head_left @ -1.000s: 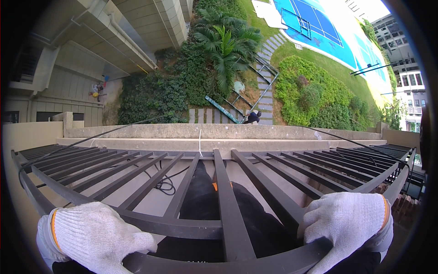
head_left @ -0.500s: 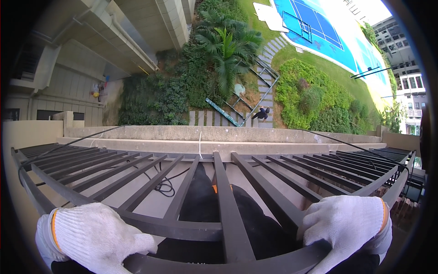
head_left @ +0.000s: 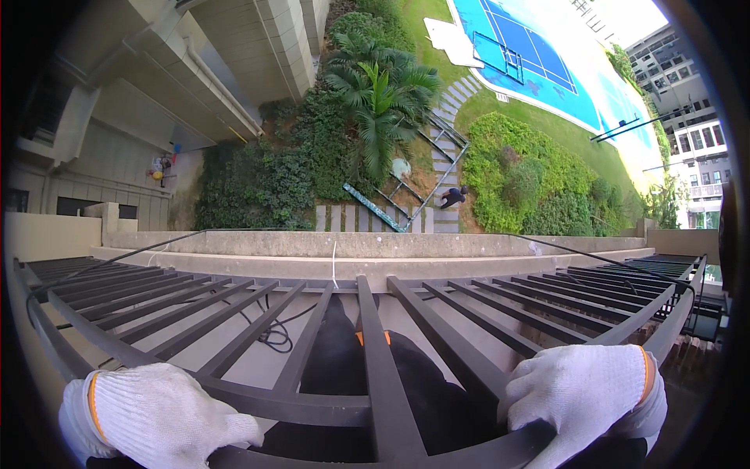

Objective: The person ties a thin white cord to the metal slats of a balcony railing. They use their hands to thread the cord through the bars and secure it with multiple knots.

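A dark brown metal railing point(head_left: 380, 359) curves across the lower half of the head view, with its upright bars spreading toward both sides. My left hand point(head_left: 156, 413), in a white knitted glove with an orange cuff edge, grips the top rail at lower left, thumb pointing inward. At lower right my right hand point(head_left: 576, 391), gloved the same way, is wrapped over the same rail. Part of its fingers is hidden behind the metal. Between the bars my dark-clothed legs show, with an orange patch point(head_left: 364, 338) near them.
Beyond the bars runs a concrete ledge point(head_left: 437, 245), with a white cord point(head_left: 334, 264) hanging over it. A black cable lies coiled point(head_left: 275, 334) behind the bars. Far below are a palm point(head_left: 380, 90), shrubs, a blue court point(head_left: 523, 39), a metal frame point(head_left: 373, 206) and a person point(head_left: 451, 197) on a paved path.
The view has tilted slightly, so ledge and garden sit lower in it. The person below has moved a little along the path. Both my hands keep their hold on the railing.
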### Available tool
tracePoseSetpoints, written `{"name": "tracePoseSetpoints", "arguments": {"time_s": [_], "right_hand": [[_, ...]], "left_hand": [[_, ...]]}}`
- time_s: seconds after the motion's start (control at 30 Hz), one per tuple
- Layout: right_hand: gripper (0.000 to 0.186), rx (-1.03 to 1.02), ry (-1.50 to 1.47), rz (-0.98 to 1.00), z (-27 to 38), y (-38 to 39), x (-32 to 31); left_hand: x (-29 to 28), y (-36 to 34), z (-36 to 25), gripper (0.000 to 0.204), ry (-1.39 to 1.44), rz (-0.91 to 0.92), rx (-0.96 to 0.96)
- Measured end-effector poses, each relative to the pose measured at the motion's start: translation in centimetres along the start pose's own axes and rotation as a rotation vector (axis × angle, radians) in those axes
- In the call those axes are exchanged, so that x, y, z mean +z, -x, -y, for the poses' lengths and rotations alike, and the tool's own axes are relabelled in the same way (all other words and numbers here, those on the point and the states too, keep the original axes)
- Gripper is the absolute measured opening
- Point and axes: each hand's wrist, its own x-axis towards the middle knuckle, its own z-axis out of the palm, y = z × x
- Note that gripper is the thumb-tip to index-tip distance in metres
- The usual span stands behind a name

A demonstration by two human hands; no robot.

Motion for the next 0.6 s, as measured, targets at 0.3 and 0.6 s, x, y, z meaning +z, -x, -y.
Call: {"name": "tracePoseSetpoints", "arguments": {"time_s": [0.3,0.6], "right_hand": [[0.061,0.011,0.008,0.015,0.06,-0.10,-0.37],[0.064,-0.036,-0.004,-0.007,-0.38,0.08,0.00]], "left_hand": [[-0.15,-0.16,0.14,0.072,0.003,0.013,-0.002],[-0.29,-0.21,-0.06,0.073,-0.007,0.040,-0.023]]}}
